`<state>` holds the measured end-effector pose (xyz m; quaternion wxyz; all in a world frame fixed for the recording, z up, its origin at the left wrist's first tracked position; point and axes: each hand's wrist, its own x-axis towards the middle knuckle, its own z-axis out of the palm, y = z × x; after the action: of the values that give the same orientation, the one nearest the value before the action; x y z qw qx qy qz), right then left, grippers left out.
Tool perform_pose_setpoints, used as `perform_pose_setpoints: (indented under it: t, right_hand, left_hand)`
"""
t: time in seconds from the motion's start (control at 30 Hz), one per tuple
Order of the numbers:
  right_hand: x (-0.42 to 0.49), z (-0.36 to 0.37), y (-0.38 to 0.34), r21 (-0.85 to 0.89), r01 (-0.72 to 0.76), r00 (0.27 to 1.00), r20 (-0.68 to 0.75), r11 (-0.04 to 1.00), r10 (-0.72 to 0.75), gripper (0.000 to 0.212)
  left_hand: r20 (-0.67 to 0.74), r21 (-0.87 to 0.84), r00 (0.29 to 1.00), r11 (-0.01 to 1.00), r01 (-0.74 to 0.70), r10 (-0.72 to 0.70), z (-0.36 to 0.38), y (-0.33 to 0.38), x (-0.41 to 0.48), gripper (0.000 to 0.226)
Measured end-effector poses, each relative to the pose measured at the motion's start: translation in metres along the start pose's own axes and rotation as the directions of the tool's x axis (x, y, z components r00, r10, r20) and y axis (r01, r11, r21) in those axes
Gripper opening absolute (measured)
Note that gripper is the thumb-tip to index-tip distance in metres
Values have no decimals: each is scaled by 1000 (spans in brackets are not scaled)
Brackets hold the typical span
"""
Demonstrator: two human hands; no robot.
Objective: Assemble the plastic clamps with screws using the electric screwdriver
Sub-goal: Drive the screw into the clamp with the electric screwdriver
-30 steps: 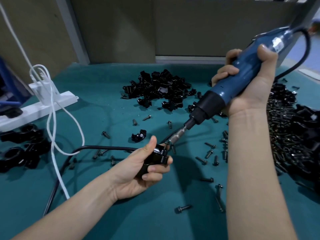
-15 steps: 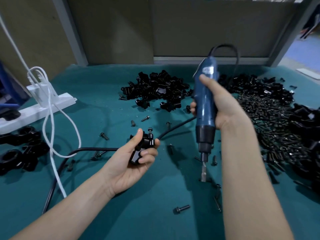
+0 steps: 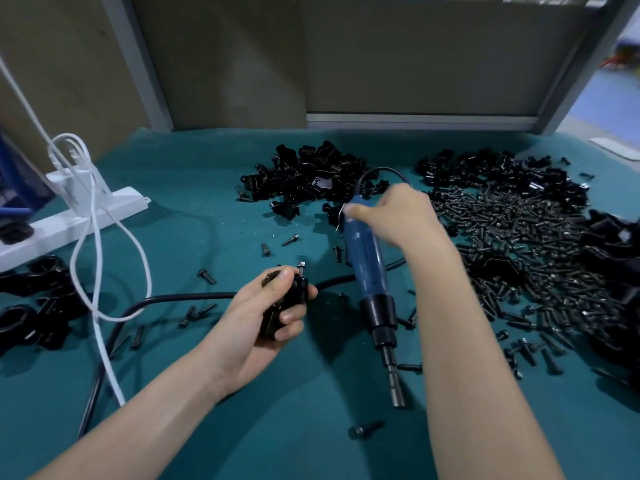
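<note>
**Workshop assembly station**

Heaps of black plastic clamp pieces (image 3: 304, 174) and loose dark metal screws (image 3: 519, 230) are lying across a teal cloth-covered worktable (image 3: 207, 209); a white power strip (image 3: 114, 206) is sitting at its left edge, and plain grey partition panels (image 3: 415, 57) are closing in the back.

Open surface (image 3: 207, 216) runs between the power strip (image 3: 79, 216) and clamp pile (image 3: 304, 178), and along the near side bar one screw (image 3: 363, 429). The screw heap (image 3: 519, 237) crowds the right; black cable (image 3: 187, 296) and white cord (image 3: 97, 244) cross the left; screwdriver (image 3: 367, 268) blocks the middle.
</note>
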<state>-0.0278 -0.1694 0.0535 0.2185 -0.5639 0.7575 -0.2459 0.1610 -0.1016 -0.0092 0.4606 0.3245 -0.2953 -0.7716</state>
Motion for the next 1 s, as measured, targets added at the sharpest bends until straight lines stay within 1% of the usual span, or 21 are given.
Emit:
perform_pose_setpoints:
  t: [0.03,0.07,0.1,0.13,0.17,0.2,0.27,0.3,0.4,0.47,0.53,0.57,0.63,0.7,0.77,0.83,0.9,0.97,1.0]
  right_hand:
    - [-6,-3,-9,90,62,992,101,994,-71,53]
    - [-13,-4,-19,175,96,958,253,980,-139,51]
    - [-21,-2,-27,221,116,892,405,968,-199,45]
    - [-28,1,-34,230,145,823,512,962,-247,35]
    - [-32,5,-38,223,182,773,570,958,-280,25]
    - [-35,8,-40,215,216,753,584,953,-302,16]
    - [-38,10,-43,215,271,764,544,938,-346,9]
    - [-38,9,-43,201,311,781,502,929,-370,9]
    - [-35,1,-41,91,423,845,319,902,-429,24]
    - [-34,-7,-39,127,418,861,260,899,-437,36]
    - [-34,-12,-35,163,392,861,281,905,-423,38]
    - [-35,-13,-33,165,378,852,323,911,-412,37]
    - [-38,-12,-33,163,360,817,421,918,-395,32]
    - [-40,-11,-34,193,343,787,475,919,-394,29]
    - [-41,-12,-34,278,318,775,474,906,-417,26]
    - [-41,-14,-33,398,279,778,440,874,-448,23]
    - [-41,-16,-32,497,257,778,403,829,-483,21]
    - [-41,-16,-31,530,267,772,383,805,-508,16]
    - [-41,-15,-31,537,270,771,377,799,-514,15]
  left_hand:
    - [4,10,1000,1000,-16,16,-1,0,0,25]
    - [11,22,1000,999,-28,27,-1,-1,0,25]
    - [21,38,999,999,-37,36,-2,-2,0,24]
    - [37,58,998,997,-46,44,-2,-2,1,24]
    - [56,74,997,996,-57,52,-3,-3,1,25]
    - [68,79,996,995,-65,60,-3,-3,1,27]
    - [72,71,995,995,-73,68,-4,-2,2,28]
    - [68,67,996,996,-67,62,-3,-2,2,30]
    - [53,44,998,999,-20,17,-1,-7,0,49]
    - [64,17,998,1000,-6,5,0,-10,-1,52]
    - [79,-21,997,1000,-5,7,0,-9,-1,54]
    - [84,-30,996,1000,-6,9,0,-8,0,55]
    - [94,-50,996,999,-3,8,0,-8,0,58]
    - [107,-81,994,997,8,0,0,-7,-1,62]
    - [128,-133,992,990,42,-25,0,-5,-2,64]
    - [168,-222,982,968,119,-83,-2,1,-2,65]
    - [215,-297,968,935,191,-130,-4,6,-2,60]
    - [239,-339,959,913,227,-149,-5,9,-2,52]
    - [243,-356,958,905,232,-150,-5,9,-2,52]
